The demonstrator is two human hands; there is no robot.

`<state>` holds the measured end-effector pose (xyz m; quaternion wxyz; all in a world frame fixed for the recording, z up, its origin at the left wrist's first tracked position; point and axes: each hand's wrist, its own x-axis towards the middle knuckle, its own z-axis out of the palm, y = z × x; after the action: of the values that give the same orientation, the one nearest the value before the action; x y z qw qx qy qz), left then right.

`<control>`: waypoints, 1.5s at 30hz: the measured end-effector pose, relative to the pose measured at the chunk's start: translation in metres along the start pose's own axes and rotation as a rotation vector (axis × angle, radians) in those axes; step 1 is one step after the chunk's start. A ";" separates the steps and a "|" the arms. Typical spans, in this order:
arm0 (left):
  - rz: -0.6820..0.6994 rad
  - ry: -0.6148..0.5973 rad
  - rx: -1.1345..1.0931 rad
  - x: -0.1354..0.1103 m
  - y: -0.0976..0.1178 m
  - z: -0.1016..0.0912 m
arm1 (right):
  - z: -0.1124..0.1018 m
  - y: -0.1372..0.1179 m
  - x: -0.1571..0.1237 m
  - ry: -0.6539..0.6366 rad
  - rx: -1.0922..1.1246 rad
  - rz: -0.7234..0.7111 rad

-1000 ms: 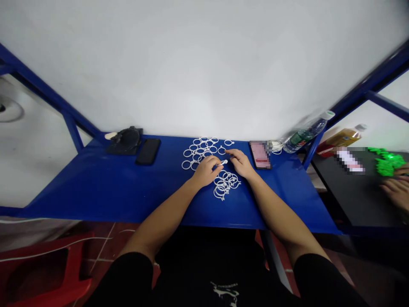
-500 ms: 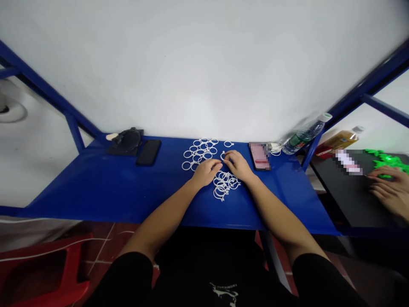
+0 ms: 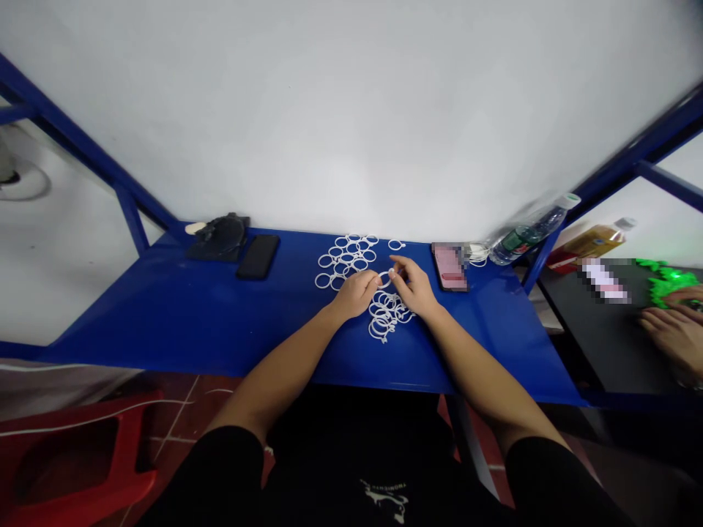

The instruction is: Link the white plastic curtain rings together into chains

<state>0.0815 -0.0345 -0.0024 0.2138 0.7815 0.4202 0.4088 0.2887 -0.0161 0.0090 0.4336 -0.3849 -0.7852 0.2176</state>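
A white plastic ring (image 3: 384, 280) with a small knob is held between my two hands above the blue table. My left hand (image 3: 354, 296) is closed, thumb and forefinger pinching the ring's left side. My right hand (image 3: 414, 288) pinches the ring near its knob, the forefinger raised a little. Just below my hands lies a loose heap of white rings (image 3: 380, 324), overlapping one another. Beyond my left hand several more rings (image 3: 325, 260) are spread in a flatter group. One single ring (image 3: 394, 245) lies apart near the wall.
On the blue table (image 3: 209, 322), a black phone (image 3: 258, 257) and a dark plastic bag (image 3: 225, 236) lie left. A lit phone (image 3: 450, 267), white cable (image 3: 477, 253) and water bottle (image 3: 530, 233) are right. Another person's hand (image 3: 673, 333) touches green pieces (image 3: 666, 285) on the neighbouring black table.
The ring between my hands has turned and now shows more of its loop. My right fingers have shifted on it. At the right, the other person's hand has moved.
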 end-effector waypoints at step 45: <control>0.197 -0.047 0.123 -0.001 -0.001 0.006 | -0.002 0.074 0.067 -0.118 -0.355 0.232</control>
<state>0.0855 -0.0349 -0.0068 0.1339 0.8400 0.3606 0.3825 0.2989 0.0826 -0.0055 0.2845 -0.5294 -0.7857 0.1467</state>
